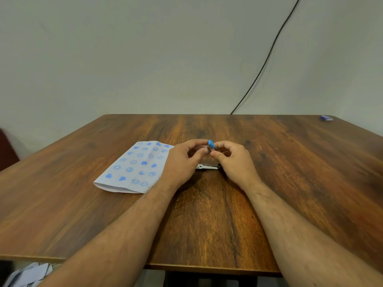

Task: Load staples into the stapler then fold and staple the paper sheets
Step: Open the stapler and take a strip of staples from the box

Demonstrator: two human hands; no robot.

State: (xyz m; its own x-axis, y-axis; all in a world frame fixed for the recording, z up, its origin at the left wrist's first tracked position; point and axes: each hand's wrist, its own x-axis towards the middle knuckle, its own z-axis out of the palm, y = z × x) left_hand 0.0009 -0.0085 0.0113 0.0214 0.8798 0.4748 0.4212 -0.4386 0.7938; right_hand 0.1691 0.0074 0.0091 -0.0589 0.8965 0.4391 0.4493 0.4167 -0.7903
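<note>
two bare hands meet near the middle of the wooden counter (pixel 269 162). the left hand (pixel 182 162) has its thumb and forefinger drawn narrow, their tips pinched at a small metal part just beside the blue piece; whether that part is a strip of staples cannot be told. the right hand (pixel 234 160) curls its fingers (pixel 215 155) close, thumb and forefinger nipping the blue-topped part of the stapler (pixel 211 147), which stands tilted up between both hands. below it a silver metal base (pixel 208 166) of the stapler lies flat on the counter, running between the two hands, its right end hidden under the right palm. it looks as though the stapler is swung open, top raised and base down, though the hinge is hidden.

the paper sheets (pixel 134 166) lie flat toward the left of the counter, white with blue smiley faces and hearts printed on them, the near edge showing a rounded fold. the left hand's back covers their right edge.

a small blue box (pixel 326 118) sits at the far right corner of the counter, well apart from the hands; its contents cannot be seen. a black cable (pixel 267 56) runs down the wall behind the far edge.
</note>
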